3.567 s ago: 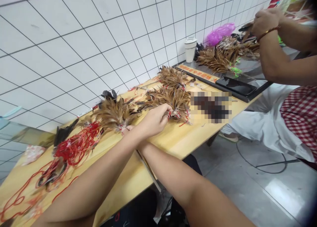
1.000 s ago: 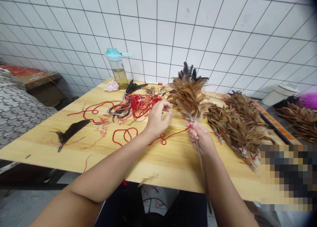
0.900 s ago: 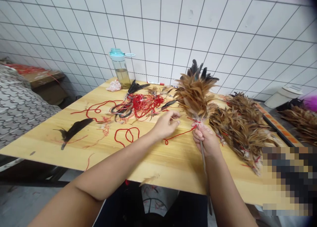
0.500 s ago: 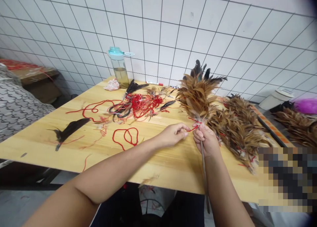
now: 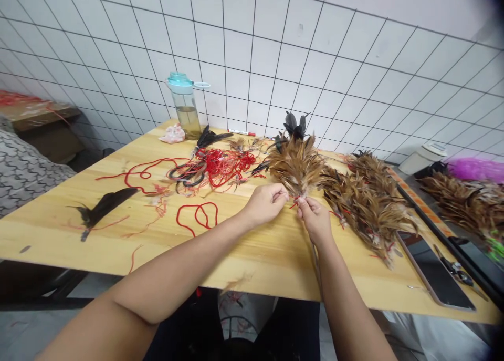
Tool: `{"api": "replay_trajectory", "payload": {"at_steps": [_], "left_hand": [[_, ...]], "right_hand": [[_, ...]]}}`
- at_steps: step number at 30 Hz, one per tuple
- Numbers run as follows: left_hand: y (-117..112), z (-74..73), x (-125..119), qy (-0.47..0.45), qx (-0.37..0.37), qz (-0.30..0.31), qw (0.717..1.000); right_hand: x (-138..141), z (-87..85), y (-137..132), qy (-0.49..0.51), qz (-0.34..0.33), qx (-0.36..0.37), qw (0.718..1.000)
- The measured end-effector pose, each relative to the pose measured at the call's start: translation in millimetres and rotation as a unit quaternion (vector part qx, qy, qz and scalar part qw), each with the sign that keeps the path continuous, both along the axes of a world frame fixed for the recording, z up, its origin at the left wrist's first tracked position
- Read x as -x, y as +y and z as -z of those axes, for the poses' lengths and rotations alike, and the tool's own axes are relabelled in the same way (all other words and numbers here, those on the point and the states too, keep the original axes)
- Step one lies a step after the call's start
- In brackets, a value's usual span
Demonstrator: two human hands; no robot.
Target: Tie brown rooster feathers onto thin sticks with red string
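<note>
Your right hand [image 5: 313, 220] pinches the duster [image 5: 295, 164] at its bound neck, fingers closed around it, with the cane handle running down past your wrist. The duster stands tilted up just above the table's near edge, between your hands. Your left hand [image 5: 264, 204] is right beside it, its fingers drawn together at the red thread [image 5: 293, 203] on the binding, but you can't tell whether they grip it.

On the table [image 5: 236, 256], red loops [image 5: 197, 214] lie left of your forearm. Beyond them sits a red tangle [image 5: 220, 164] around dark scissors [image 5: 185, 175], and a dark feather [image 5: 104, 206] lies further left. Right of your hands is a heap of feather bunches [image 5: 370, 214], with a phone [image 5: 433, 271] beside it. A water bottle [image 5: 185, 109] stands at the far edge against the tiled wall [image 5: 275, 51].
</note>
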State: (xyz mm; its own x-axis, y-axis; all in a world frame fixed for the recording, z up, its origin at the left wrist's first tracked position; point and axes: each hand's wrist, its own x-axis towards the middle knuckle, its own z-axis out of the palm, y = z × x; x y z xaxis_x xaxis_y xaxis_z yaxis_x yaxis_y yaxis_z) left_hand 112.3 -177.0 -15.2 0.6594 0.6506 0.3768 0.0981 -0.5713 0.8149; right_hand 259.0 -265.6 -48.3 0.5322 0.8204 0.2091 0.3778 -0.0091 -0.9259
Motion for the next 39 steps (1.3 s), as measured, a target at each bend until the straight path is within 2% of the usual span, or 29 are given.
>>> {"api": "replay_trajectory", "payload": {"at_steps": [4,7,11,15,19,23,27,33,39], "left_hand": [[3,1.3,1,-0.007,-0.062,0.006,0.998],[8,2.0,2,-0.017,-0.091,0.028,0.995],[12,-1.5,6,-0.037,-0.120,0.077,0.989],[12,-8.3,11,-0.044,-0.160,0.110,0.980],[14,-14.6,17,-0.031,-0.186,0.128,0.974],[18,-19.8,21,-0.010,-0.228,0.143,0.963],[29,-25.8,27,-0.007,-0.261,0.123,0.957],[50,-36.1,45,-0.057,-0.244,0.045,0.967],[61,-43.3,57,-0.087,-0.223,0.015,0.971]], "right_hand": [[4,1.4,-1,-0.141,0.003,0.043,0.989],[10,-0.9,-2,-0.278,0.028,0.073,0.957],[18,-4.9,-5,-0.412,0.067,0.152,0.896],[20,-8.8,-17,-0.520,0.085,0.216,0.822],[15,-13.7,-34,-0.636,0.052,0.196,0.745],[9,-22.5,-51,-0.704,0.045,0.160,0.691],[4,-37.7,-63,-0.741,0.056,0.124,0.657],[-6,-65.1,-80,-0.775,0.059,0.096,0.621],[-14,-83.2,-94,-0.783,0.003,0.111,0.612]]}}
